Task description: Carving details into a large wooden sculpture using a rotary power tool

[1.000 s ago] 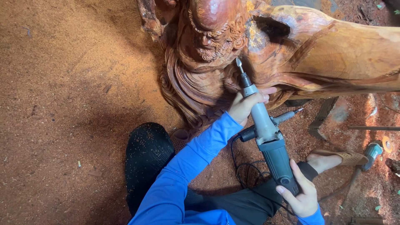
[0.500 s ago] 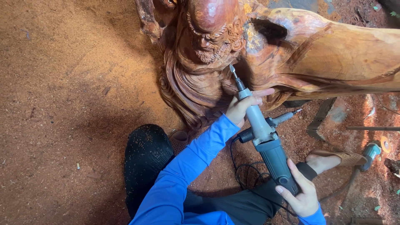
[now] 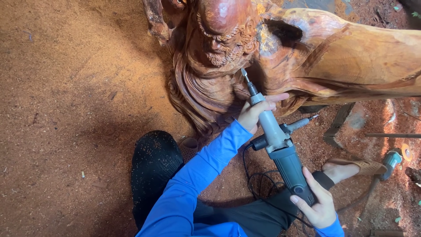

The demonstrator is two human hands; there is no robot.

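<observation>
Grey die grinder [image 3: 280, 145] is clamped in both hands, left hand [image 3: 256, 112] forward, right hand [image 3: 318, 206] rearward, against the wooden carving [image 3: 219, 57].

Both hands gripping die grinder [image 3: 280, 149], bit at wooden carving [image 3: 219, 57]

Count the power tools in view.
2. A grey die grinder, held by left hand and right hand; an angle grinder on the sawdust floor, right. Others may be hidden.

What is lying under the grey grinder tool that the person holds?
Under the grey grinder lie a second, smaller tool, a black cable and sawdust-covered ground. Where the cable ends is hidden by the right hand and the dark trouser leg.
</observation>
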